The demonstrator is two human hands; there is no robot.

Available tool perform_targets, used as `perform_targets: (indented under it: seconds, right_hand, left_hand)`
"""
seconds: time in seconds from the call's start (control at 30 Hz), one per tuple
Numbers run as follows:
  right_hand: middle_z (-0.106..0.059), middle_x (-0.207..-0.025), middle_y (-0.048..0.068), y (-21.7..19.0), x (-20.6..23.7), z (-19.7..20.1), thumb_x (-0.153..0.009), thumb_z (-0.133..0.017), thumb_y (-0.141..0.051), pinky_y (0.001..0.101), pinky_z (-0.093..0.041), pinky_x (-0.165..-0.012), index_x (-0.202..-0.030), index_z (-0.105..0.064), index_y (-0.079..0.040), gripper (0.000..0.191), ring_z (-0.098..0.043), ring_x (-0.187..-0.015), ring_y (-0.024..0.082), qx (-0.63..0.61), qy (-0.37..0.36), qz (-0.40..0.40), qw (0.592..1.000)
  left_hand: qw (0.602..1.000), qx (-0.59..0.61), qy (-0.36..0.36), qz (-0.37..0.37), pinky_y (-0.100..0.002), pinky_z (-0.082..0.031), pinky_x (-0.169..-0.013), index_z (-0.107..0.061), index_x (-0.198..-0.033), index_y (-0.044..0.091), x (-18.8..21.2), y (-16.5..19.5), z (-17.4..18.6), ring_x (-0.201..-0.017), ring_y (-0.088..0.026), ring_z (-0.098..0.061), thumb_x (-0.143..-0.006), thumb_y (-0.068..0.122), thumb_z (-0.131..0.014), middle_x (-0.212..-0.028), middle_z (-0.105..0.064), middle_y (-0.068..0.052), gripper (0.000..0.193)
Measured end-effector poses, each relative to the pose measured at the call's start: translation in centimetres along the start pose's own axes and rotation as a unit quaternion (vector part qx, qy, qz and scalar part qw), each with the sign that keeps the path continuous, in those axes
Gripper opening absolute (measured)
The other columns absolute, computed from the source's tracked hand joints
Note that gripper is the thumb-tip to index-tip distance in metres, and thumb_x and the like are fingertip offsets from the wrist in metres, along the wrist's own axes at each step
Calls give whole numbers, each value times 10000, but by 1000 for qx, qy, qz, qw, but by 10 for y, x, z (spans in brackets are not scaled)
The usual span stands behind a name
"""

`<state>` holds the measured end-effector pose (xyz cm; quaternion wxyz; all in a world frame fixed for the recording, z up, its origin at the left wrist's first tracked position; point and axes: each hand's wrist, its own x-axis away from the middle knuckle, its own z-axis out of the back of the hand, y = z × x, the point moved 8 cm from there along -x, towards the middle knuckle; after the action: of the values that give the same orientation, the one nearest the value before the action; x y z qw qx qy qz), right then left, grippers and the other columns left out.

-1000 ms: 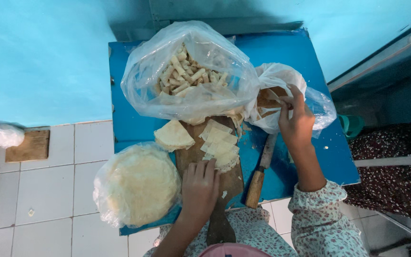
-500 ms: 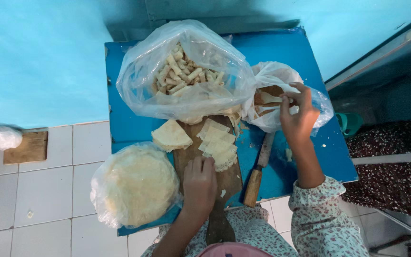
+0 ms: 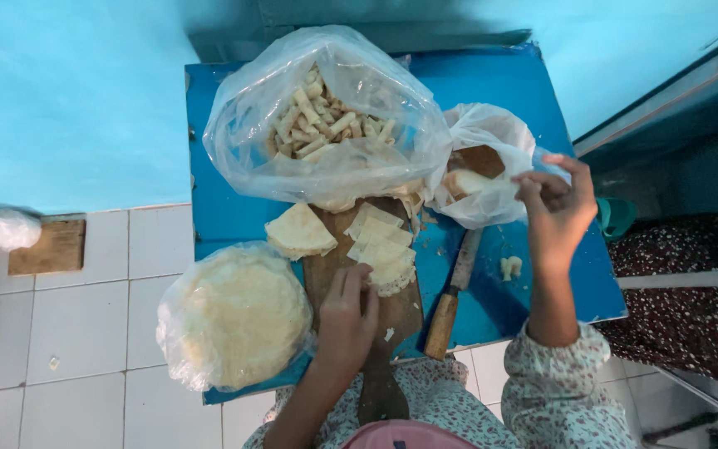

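— Where are the cut sheets [image 3: 386, 249]?
— Centre of the frame, stacked on the board [image 3: 392, 312], with the left hand [image 3: 347, 316] resting flat and released at their lower edge. One wedge [image 3: 297, 233] lies just to their left, half off the board.

— And the right hand [image 3: 557, 208]?
— Right of centre, fingers pinched on the rim of the small bag [image 3: 482, 162], holding it open. A pale piece sits inside.

— So which step is this?
— I'd judge it a pause between cutting and bagging: sheets are cut, and the knife [image 3: 452, 295] lies untouched on the blue tabletop [image 3: 226, 216] between the two hands.

— What would the next move call for?
— Probably a firm grip on the loose stack so the layers don't slide apart.

— What else is around?
— A big bag [image 3: 326, 116] of rolled sticks at upper centre, touching the board's top; a wrapped round stack [image 3: 234, 316] at lower left; tiled floor [image 3: 85, 333] beyond.
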<state>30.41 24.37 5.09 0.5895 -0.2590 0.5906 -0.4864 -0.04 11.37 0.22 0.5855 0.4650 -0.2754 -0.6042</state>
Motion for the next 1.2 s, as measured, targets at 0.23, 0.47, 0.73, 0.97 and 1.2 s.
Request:
perform_targets:
  seconds: [0.23,0.47,0.73,0.97,1.2]
  right_hand:
    - [-729,-1030,180,16,63,-24,-959,-625,121,321,-589,-785,-1279,-525,8,354,-716,-943,190,-111,-84,-147,979]
    - [-737,-1042,163,2,94,-52,-953,-644,137,338,-602,-862,-1215,-533,24,306,-737,-984,217,-31,-174,-1,984]
    - [-761,-1018,141,-31,101,-49,-913,-701,112,332,-626,-831,-1127,-581,-6,272,-783,-953,235,52,-200,172,963]
    - [-779,-975,123,-43,102,-54,-901,-678,124,308,-623,-747,-1077,-626,-25,236,-788,-908,239,87,-238,226,940]
    - [-762,-1021,157,-38,100,-42,-947,-652,141,358,-639,-816,-1159,-569,-45,294,-773,-969,259,25,-193,228,954]
  left_hand:
    - [1000,7,7,8,-432,-554,-732,-618,-1143,0,-2,-4,2,-874,-322,-701,-882,-11,-682,-974,-644,-169,269]
    - [1000,-11,14,-9,-437,-550,-753,-616,-1138,-4,-2,1,0,-886,-337,-694,-878,-18,-690,-970,-650,-175,270]
    - [999,-30,25,-25,-455,-538,-785,-614,-1177,3,-1,2,1,-933,-358,-675,-854,-39,-693,-988,-652,-175,335]
    - [999,-29,29,-25,-464,-527,-798,-609,-1181,9,-1,1,-1,-939,-364,-664,-861,-36,-682,-996,-651,-172,331]
    - [999,-36,21,-28,-468,-522,-796,-617,-1151,14,-2,4,-3,-935,-368,-661,-865,-37,-675,-982,-652,-163,296]
